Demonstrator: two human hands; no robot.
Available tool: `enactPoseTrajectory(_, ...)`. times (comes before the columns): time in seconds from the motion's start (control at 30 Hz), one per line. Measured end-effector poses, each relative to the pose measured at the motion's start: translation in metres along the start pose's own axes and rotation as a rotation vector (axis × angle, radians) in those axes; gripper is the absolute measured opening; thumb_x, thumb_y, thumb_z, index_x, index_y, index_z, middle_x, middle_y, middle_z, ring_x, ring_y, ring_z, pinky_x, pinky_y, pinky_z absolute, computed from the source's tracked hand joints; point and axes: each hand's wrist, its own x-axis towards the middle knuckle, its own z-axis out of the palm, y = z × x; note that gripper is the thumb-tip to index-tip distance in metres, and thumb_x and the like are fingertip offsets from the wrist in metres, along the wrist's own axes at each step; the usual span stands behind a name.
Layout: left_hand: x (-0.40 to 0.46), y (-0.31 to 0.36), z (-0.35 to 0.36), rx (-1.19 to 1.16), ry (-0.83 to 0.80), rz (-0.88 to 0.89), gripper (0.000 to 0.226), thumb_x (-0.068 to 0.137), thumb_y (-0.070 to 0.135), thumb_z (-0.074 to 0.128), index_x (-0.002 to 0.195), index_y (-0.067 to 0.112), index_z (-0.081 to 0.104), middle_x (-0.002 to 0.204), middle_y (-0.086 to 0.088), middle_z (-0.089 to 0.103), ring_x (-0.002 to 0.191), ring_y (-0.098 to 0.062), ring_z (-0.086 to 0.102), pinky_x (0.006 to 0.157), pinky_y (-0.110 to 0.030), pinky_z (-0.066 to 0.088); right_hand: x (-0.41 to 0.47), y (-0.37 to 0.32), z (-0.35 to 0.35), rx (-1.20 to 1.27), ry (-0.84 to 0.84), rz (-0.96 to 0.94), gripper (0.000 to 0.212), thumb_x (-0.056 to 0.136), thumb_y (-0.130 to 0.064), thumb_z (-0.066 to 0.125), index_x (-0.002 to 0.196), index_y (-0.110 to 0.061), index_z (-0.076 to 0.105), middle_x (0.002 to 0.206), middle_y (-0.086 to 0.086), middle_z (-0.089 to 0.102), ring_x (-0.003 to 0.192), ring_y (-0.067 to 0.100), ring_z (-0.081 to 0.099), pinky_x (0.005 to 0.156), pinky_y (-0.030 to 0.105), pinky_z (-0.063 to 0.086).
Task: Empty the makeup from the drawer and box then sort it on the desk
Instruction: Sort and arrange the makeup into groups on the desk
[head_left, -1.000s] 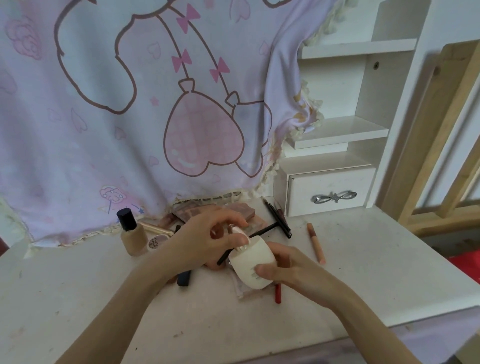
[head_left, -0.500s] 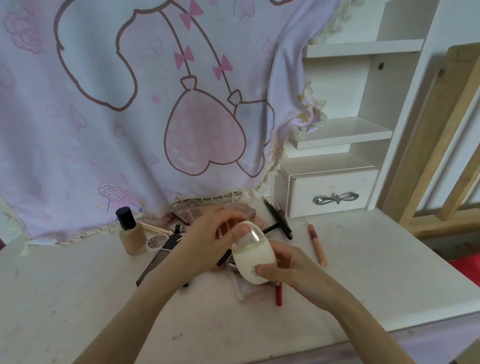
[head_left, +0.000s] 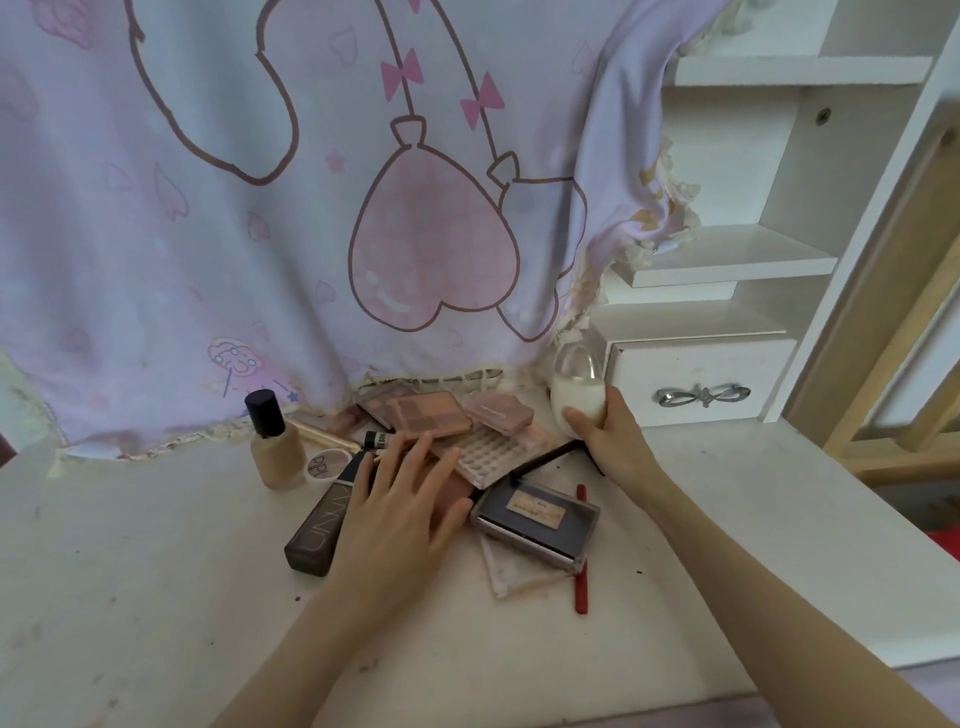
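My right hand (head_left: 608, 441) grips a cream egg-shaped bottle (head_left: 576, 395) with a clear cap, upright at the back of the desk beside the white drawer (head_left: 696, 384). With straight fingers, my left hand (head_left: 405, 499) lies over the makeup pile. In that pile are a pink eyeshadow palette (head_left: 426, 413), a clear lash tray (head_left: 488, 449), a dark compact (head_left: 537, 519), a brown tube (head_left: 327, 525) and a red pencil (head_left: 581, 551). A foundation bottle (head_left: 272, 441) with a black cap stands at the left.
A pink cartoon cloth (head_left: 311, 208) hangs behind the white desk (head_left: 156, 597). White shelves (head_left: 737, 260) rise above the shut drawer at the right, with a wooden frame (head_left: 883, 312) beyond them.
My right hand has carried the cream bottle from the middle of the desk to the back, beside the drawer. My left hand let go of it and dropped onto the makeup pile.
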Motion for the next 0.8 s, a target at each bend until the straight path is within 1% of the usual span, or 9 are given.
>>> enactPoseTrajectory(0.1,-0.002,-0.005,0.004,-0.028,-0.007,0.006,0.061,0.094,0.056,0.009,0.128,0.026,0.050,0.139,-0.005,0.047,0.135,-0.025,0.028,0.109,-0.041,0.020,0.004,0.008,0.012,0.003,-0.005,0.065,0.044,0.093,-0.025,0.052,0.131,-0.011,0.036,0.123,0.008,0.055,0.113,0.025,0.052,0.095,0.034,0.039)
enactPoseTrajectory(0.23,-0.004,-0.011,0.003,-0.069,0.030,0.008,0.052,0.096,0.050,0.017,0.128,0.024,0.048,0.140,-0.005,0.046,0.133,-0.026,0.035,0.107,-0.040,0.019,0.005,0.012,0.020,-0.009,-0.015,0.074,0.045,0.094,-0.026,0.052,0.133,-0.010,0.035,0.126,0.009,0.054,0.114,0.025,0.052,0.094,0.032,0.039)
enactPoseTrajectory(0.3,-0.003,-0.013,0.000,-0.082,0.060,0.001,0.048,0.092,0.046,0.027,0.128,0.022,0.049,0.140,-0.006,0.046,0.132,-0.028,0.038,0.107,-0.038,0.019,0.002,0.013,0.021,-0.010,-0.058,0.060,0.045,0.094,-0.025,0.052,0.133,-0.011,0.035,0.127,0.007,0.053,0.113,0.020,0.050,0.090,0.024,0.034)
enactPoseTrajectory(0.37,0.001,-0.015,-0.005,-0.099,0.075,-0.016,0.050,0.094,0.047,0.024,0.127,0.020,0.051,0.138,-0.008,0.048,0.129,-0.030,0.042,0.105,-0.036,0.019,-0.001,0.013,0.022,-0.025,-0.094,0.057,0.043,0.094,-0.025,0.052,0.132,-0.012,0.036,0.125,0.003,0.053,0.111,0.016,0.049,0.085,0.018,0.027)
enactPoseTrajectory(0.43,0.003,-0.017,-0.008,-0.111,0.058,-0.028,0.058,0.096,0.050,0.012,0.126,0.020,0.051,0.136,-0.008,0.049,0.126,-0.030,0.045,0.102,-0.035,0.020,-0.001,0.014,0.020,0.025,-0.112,0.072,0.044,0.093,-0.024,0.054,0.132,-0.012,0.038,0.124,0.003,0.054,0.109,0.015,0.050,0.086,0.022,0.031)
enactPoseTrajectory(0.5,0.003,-0.019,-0.008,-0.120,0.044,-0.022,0.060,0.096,0.051,0.008,0.127,0.021,0.049,0.136,-0.009,0.050,0.125,-0.030,0.048,0.101,-0.034,0.022,0.000,0.010,0.015,0.123,-0.105,0.088,0.040,0.091,-0.020,0.057,0.128,-0.013,0.043,0.120,0.003,0.057,0.103,0.015,0.054,0.085,0.024,0.039)
enactPoseTrajectory(0.63,0.007,-0.018,-0.004,-0.162,0.051,-0.015,0.059,0.096,0.053,0.008,0.128,0.023,0.046,0.137,-0.008,0.048,0.127,-0.028,0.046,0.107,-0.037,0.027,0.011,-0.004,0.009,0.217,0.040,0.012,0.025,0.087,-0.017,0.063,0.110,-0.018,0.053,0.101,-0.003,0.061,0.088,0.007,0.057,0.074,0.021,0.044)
enactPoseTrajectory(0.73,0.014,-0.016,-0.001,-0.203,0.066,-0.005,0.055,0.095,0.055,0.007,0.130,0.027,0.039,0.140,-0.005,0.044,0.133,-0.024,0.035,0.107,-0.043,0.027,0.023,-0.010,0.020,0.127,0.167,-0.046,0.022,0.084,-0.019,0.066,0.105,-0.016,0.059,0.098,0.001,0.062,0.087,0.016,0.057,0.077,0.028,0.044)
enactPoseTrajectory(0.8,0.018,-0.016,0.002,-0.209,0.068,0.007,0.053,0.094,0.056,0.005,0.131,0.030,0.034,0.142,-0.003,0.042,0.135,-0.021,0.029,0.110,-0.043,0.026,0.030,-0.011,0.031,0.010,0.225,-0.054,0.023,0.083,-0.016,0.066,0.105,-0.012,0.061,0.094,0.003,0.061,0.086,0.019,0.055,0.076,0.030,0.042)
